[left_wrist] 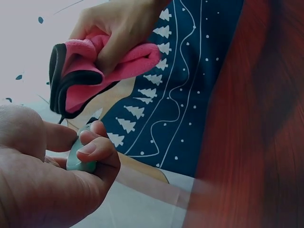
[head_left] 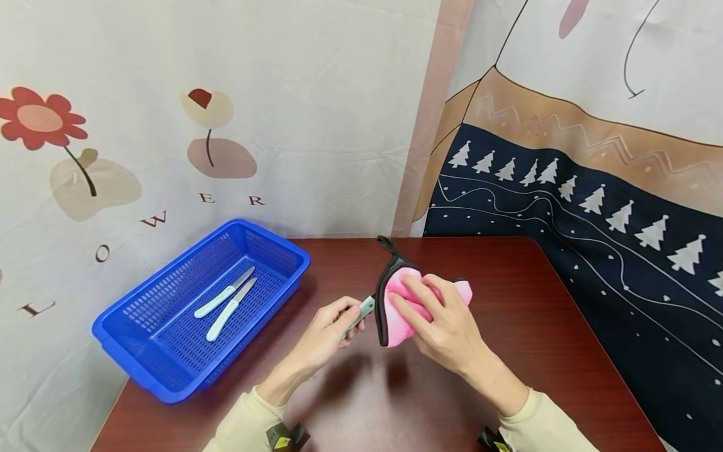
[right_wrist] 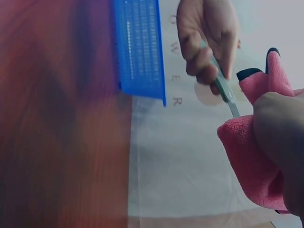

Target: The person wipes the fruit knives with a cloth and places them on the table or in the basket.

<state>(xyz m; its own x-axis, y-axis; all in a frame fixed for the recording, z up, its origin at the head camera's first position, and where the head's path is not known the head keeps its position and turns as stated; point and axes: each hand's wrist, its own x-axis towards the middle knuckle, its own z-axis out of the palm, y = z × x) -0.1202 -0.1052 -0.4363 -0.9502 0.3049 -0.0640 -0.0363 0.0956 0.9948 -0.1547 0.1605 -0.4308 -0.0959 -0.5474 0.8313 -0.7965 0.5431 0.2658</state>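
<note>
My left hand (head_left: 333,323) grips a knife by its pale green handle (head_left: 366,306), also seen in the left wrist view as a green handle (left_wrist: 80,154). A short stretch of the blade (right_wrist: 234,109) shows in the right wrist view; the rest is hidden by the cloth. In my right hand (head_left: 449,323) is a bunched pink cloth (head_left: 400,329) with black edging and a dark loop on top. The cloth is held up above the table, against the knife, with the right fingers pressed into its folds.
On the left stands a blue plastic basket (head_left: 169,370) with perforated walls. Two knives with pale handles, one knife (head_left: 231,309) beside another knife (head_left: 224,293), lie inside it. The reddish-brown table (head_left: 508,364) reaches back to a printed curtain (head_left: 339,125).
</note>
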